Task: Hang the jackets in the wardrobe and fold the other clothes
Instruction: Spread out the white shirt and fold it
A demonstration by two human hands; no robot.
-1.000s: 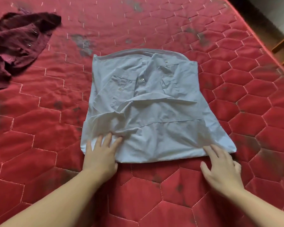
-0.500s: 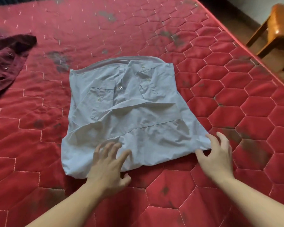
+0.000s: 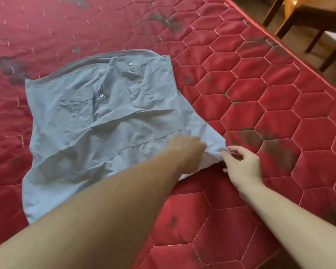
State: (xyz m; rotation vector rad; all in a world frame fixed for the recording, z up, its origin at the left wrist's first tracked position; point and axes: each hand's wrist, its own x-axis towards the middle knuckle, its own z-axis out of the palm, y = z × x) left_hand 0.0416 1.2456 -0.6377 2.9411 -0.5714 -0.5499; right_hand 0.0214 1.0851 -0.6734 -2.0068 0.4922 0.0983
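Note:
A light blue button shirt (image 3: 97,117) lies partly folded on the red quilted mattress (image 3: 260,117), collar at the far side. My left hand (image 3: 186,148) reaches across the shirt to its near right corner, fingers curled into the cloth there. My right hand (image 3: 241,164) is just right of that corner, pinching the bunched fabric edge between thumb and fingers. My left forearm covers part of the shirt's lower hem.
The mattress edge runs diagonally at the upper right. Beyond it, a wooden chair (image 3: 306,18) stands on the floor. Dark stains mark the mattress in several places.
The view swung right, so the dark red garment left the frame. My left hand crossed from the shirt's lower middle to its right corner, and my right hand closed on that corner.

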